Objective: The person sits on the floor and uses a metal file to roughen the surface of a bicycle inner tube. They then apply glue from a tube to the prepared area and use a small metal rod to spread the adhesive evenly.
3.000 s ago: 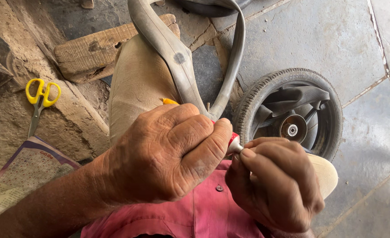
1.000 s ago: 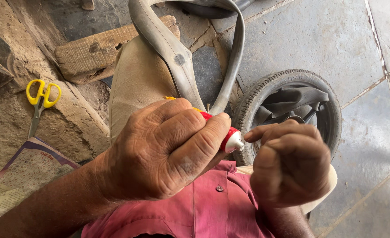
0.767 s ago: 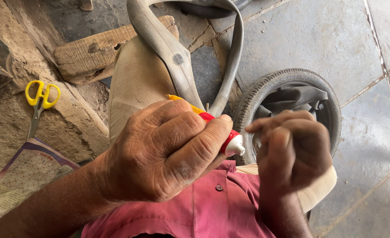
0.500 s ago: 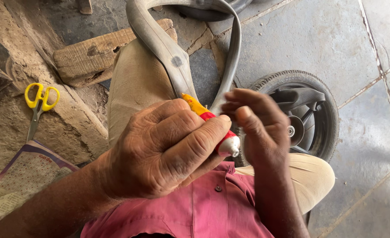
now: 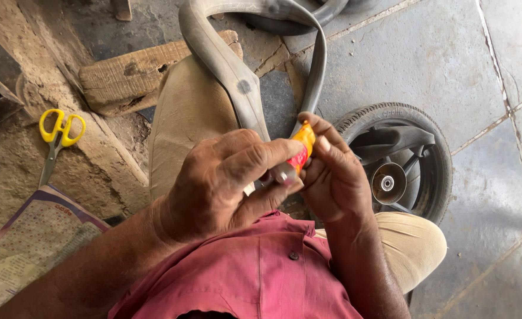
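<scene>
Over at the far left a folded newspaper (image 5: 31,236) lies on the rough ground; above it, yellow-handled scissors (image 5: 57,139) rest on a crumbling cement ledge (image 5: 113,147), with a worn wooden block (image 5: 137,74) just beyond.

Moving in, the left hand (image 5: 225,183) is curled almost closed, fingers wrapped over the lower, nozzle end of a small red-and-yellow tube (image 5: 299,150); the thumb presses underneath. The tube sits between both hands, above the lap, just below the grey rubber inner tube (image 5: 231,65) that loops over the person's knee. The right hand (image 5: 335,180) is half closed; its fingertips pinch the yellow tail of the small tube from the other side.

That little tube looks light and soft-walled; I'd judge it dents easily and gets slippery if anything leaks at the nozzle, so the firmer shoulder near the nozzle is the place to hold it, squeezing from the tail. The inner tube looks limp and floppy; it would sag wherever it isn't supported.

To the right a small wheel with its tyre (image 5: 400,165) lies flat on the stone-slab floor (image 5: 450,59); the slabs are grey, dusty and cracked along the joints.
</scene>
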